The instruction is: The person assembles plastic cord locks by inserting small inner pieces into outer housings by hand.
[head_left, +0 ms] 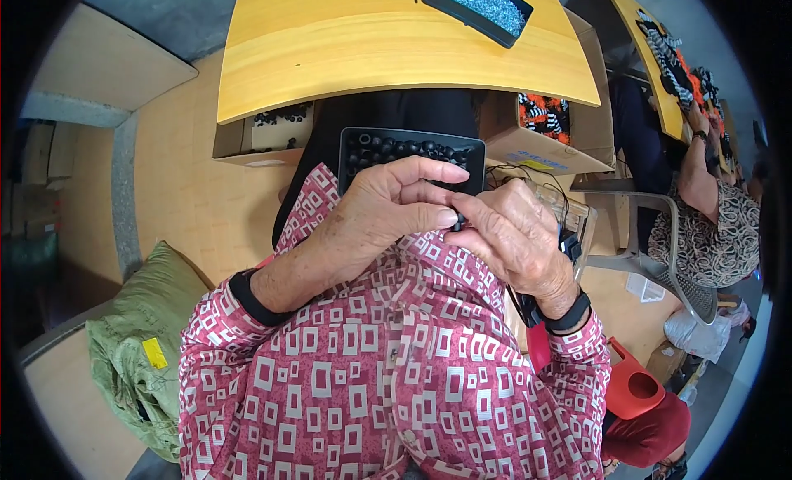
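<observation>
Over my lap, my left hand [396,201] and my right hand [518,237] meet with their fingertips close together. Between them is a small round black piece [458,223], mostly covered by the fingers. My left thumb and fingers press at it from one side, and my right thumb and forefinger pinch it from the other. Just beyond the hands, a black tray [351,135] rests on my lap, filled with shiny round black pieces [400,148] like large beads. My left hand partly covers the tray's near edge.
Ahead stands a yellow wooden table [396,51] bearing a black tray of small blue pieces [483,8]. Cardboard boxes [590,125] sit beneath it. A green sack [148,340] lies at left. On the right, another person [701,208] sits on a grey chair [631,200] near a red stool [634,381].
</observation>
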